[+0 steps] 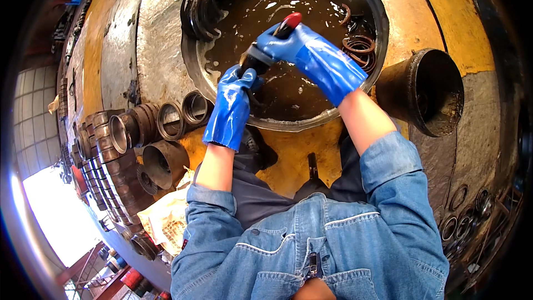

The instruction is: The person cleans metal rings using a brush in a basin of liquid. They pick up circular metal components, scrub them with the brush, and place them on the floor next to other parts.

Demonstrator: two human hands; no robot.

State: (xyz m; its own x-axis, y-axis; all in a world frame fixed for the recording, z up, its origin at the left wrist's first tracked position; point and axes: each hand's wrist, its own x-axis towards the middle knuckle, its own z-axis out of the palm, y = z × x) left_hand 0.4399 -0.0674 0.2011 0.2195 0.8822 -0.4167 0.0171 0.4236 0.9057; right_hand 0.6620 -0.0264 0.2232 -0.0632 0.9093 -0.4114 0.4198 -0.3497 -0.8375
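Both my hands wear long blue rubber gloves above a round basin (191, 80) of murky brown liquid. In my right hand (291, 45) is a paintbrush (292, 20) with a red-ended dark handle, its metal band and bristles pointing down to the left. My left hand (234, 86) is closed at the bristle end, around a dark, wet piece (254, 65) whose shape is mostly hidden by the glove. Dark rings (201, 8) lean in a stack against the basin's left wall, and several brownish rings (359, 45) lie at its right side.
A large dark metal cylinder (413, 90) lies open-ended right of the basin. Cylindrical metal sleeves (170, 120) line the left side, near an open can-like cylinder (166, 164) and a pale sack (165, 219). More rings (463, 225) lie at the lower right.
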